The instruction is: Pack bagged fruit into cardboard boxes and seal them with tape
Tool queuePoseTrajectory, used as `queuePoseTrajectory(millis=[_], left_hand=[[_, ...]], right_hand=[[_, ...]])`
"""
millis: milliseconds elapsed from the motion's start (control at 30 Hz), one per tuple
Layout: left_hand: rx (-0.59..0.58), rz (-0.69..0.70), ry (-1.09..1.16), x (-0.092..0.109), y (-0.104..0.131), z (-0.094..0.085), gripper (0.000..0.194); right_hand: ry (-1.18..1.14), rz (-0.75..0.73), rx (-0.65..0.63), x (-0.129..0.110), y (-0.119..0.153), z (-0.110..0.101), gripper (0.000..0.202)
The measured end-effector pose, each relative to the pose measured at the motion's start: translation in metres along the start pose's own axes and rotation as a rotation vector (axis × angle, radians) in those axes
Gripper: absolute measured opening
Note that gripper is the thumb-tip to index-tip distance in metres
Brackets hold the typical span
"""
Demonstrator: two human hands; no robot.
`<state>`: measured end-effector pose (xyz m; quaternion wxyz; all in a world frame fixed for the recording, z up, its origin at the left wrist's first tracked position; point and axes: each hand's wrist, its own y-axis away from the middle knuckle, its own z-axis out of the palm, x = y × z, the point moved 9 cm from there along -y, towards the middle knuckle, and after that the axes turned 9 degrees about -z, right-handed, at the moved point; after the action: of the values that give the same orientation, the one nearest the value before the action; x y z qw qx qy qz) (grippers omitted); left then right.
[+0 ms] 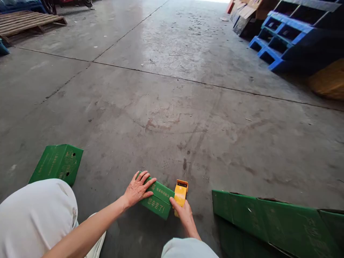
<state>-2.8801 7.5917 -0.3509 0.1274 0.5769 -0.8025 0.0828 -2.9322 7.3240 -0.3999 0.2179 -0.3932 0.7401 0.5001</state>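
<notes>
A small green cardboard box (pixel 158 201) with printed characters and a seam along its top is on the concrete floor in front of me. My left hand (pixel 138 189) holds its left end, thumb across the top and the other fingers spread over the far edge. At the box's right end, my right hand (pixel 182 211) is closed around a yellow tape dispenser (pixel 181 191). The right thumb lies against the box's end. My palm hides the dispenser's lower part, and I cannot make out any tape.
Another green box (pixel 57 163) sits beside my left knee. Larger green cardboard (pixel 258 215) stands at the right. Blue plastic pallets (pixel 285 39) and cartons (pixel 245 14) are at the far right, a wooden pallet (pixel 27 23) at the far left. Concrete floor (pixel 150 100) stretches ahead.
</notes>
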Motion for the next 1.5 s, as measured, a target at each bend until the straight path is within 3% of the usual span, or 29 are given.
queuePoseTrajectory(millis=[100, 200, 333, 433, 600, 700, 767, 833, 900, 933, 1000, 1067, 1200, 1333, 1500], left_hand=[[-0.001, 0.014, 0.041, 0.002, -0.005, -0.001, 0.061], [-0.012, -0.010, 0.074, 0.003, -0.005, 0.000, 0.061], [-0.045, -0.047, 0.153, 0.001, -0.006, 0.002, 0.062], [-0.067, -0.068, 0.239, -0.002, -0.007, 0.002, 0.060], [-0.113, -0.120, 0.321, 0.001, -0.011, -0.002, 0.061], [-0.194, -0.153, 0.420, 0.002, -0.014, -0.003, 0.063], [-0.248, -0.176, 0.575, -0.005, -0.017, -0.008, 0.064], [-0.246, -0.316, 0.839, -0.032, -0.021, -0.017, 0.059], [-0.229, -0.605, 1.160, -0.076, -0.019, -0.021, 0.054], [-0.245, -0.763, 1.303, -0.095, -0.015, -0.020, 0.055], [-0.343, -0.901, 1.459, -0.116, -0.010, -0.021, 0.070], [-0.516, -0.911, 1.591, -0.114, -0.007, -0.024, 0.081], [-0.831, -0.892, 1.923, -0.074, 0.000, -0.033, 0.077], [-0.882, -0.814, 2.005, -0.052, -0.004, -0.045, 0.058], [-0.835, -0.797, 1.943, -0.060, -0.007, -0.042, 0.052]], right_hand=[[-0.059, 0.035, 0.006, 0.004, 0.001, -0.012, 0.066], [-0.019, 0.070, 0.040, -0.011, -0.011, -0.038, 0.073], [0.081, 0.012, 0.101, -0.051, -0.024, -0.087, 0.074], [0.179, -0.037, 0.149, -0.082, -0.017, -0.118, 0.075], [0.337, -0.144, 0.288, -0.140, 0.011, -0.144, 0.068], [0.349, -0.262, 0.263, -0.185, 0.022, -0.128, 0.063], [0.250, -0.313, 0.148, -0.211, 0.026, -0.100, 0.064], [0.086, -0.293, -0.057, -0.228, 0.031, -0.061, 0.065], [-0.039, -0.237, -0.298, -0.237, 0.043, -0.016, 0.065], [-0.066, -0.215, -0.412, -0.239, 0.051, 0.004, 0.064], [-0.078, -0.192, -0.584, -0.239, 0.067, 0.034, 0.062], [-0.074, -0.181, -0.669, -0.235, 0.078, 0.050, 0.061], [-0.042, -0.137, -0.699, -0.223, 0.081, 0.055, 0.066], [0.015, -0.112, -0.697, -0.218, 0.079, 0.054, 0.072], [0.052, -0.095, -0.696, -0.220, 0.080, 0.059, 0.073]])
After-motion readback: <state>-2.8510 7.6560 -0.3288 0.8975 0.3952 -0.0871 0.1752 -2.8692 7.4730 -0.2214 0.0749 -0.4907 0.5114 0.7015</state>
